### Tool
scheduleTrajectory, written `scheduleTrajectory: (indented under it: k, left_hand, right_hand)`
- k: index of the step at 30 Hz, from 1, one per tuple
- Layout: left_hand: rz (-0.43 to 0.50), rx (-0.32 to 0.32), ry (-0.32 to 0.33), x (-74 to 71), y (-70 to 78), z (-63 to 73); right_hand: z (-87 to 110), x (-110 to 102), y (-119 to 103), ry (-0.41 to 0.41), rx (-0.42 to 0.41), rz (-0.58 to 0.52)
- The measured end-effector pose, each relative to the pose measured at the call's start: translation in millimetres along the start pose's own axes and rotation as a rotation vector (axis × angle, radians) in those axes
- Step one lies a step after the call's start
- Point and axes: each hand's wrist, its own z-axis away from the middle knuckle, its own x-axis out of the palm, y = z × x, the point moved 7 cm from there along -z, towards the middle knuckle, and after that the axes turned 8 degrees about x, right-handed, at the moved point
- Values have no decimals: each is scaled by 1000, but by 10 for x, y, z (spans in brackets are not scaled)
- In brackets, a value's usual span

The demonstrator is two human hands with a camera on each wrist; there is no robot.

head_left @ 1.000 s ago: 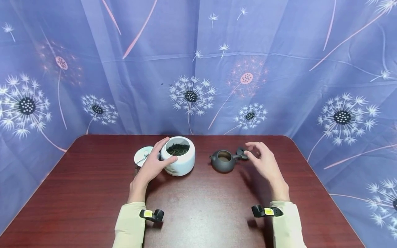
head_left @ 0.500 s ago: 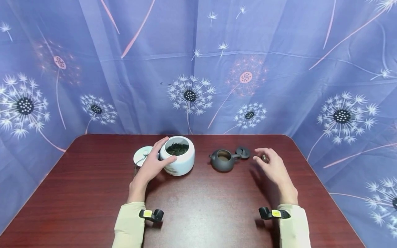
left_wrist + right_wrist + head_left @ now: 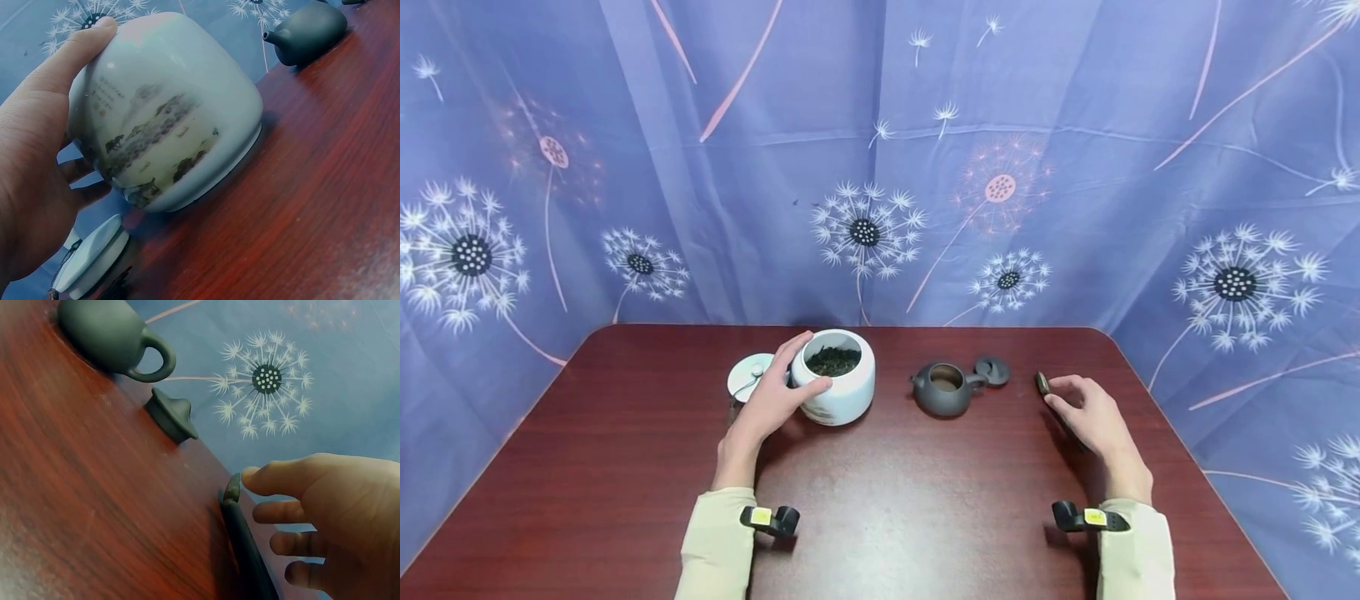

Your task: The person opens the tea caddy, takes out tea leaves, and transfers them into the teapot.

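Note:
My left hand [image 3: 769, 398] holds the side of a white porcelain tea jar [image 3: 845, 402], thumb toward the front and fingers round the far side. Dark tea leaves [image 3: 832, 361] lie inside the uncovered jar, and a painted landscape shows in the left wrist view. On the right, my right hand [image 3: 1097, 419] hovers beside a slim dark stick-like tool [image 3: 245, 544] with a brownish tip, lying on the table. Its fingers are loosely bent with a gap between thumb and fingers; the thumb tip is close to the tool's tip, and contact cannot be made out.
A dark clay teapot [image 3: 943, 402], uncovered, stands between the hands with its handle to the right. Its lid [image 3: 993, 372] lies just beyond the handle. The white jar lid [image 3: 745, 377] is left of the jar, partly behind my left hand. A patterned curtain [image 3: 775, 183] borders the table.
My right hand has moved right, away from the teapot lid, to the slim tool, uncovering the lid and then the tool's tip. The left hand stays on the jar.

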Motion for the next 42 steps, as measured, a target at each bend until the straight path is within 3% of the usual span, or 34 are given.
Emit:
scheduleTrajectory:
  k: [16, 25, 35, 42]
  left_hand:
    - [19, 0, 3, -14, -11, 6]
    - [13, 6, -2, -5, -26, -7]
    - [20, 3, -5, 7, -20, -16]
    - [21, -3, 2, -11, -21, -11]
  right_hand:
    - [-22, 90, 178, -115, 77, 93]
    - [-17, 108, 195, -110, 104, 105]
    - [-27, 56, 168, -38, 143, 110]
    - [-62, -29, 18, 116, 84, 43]
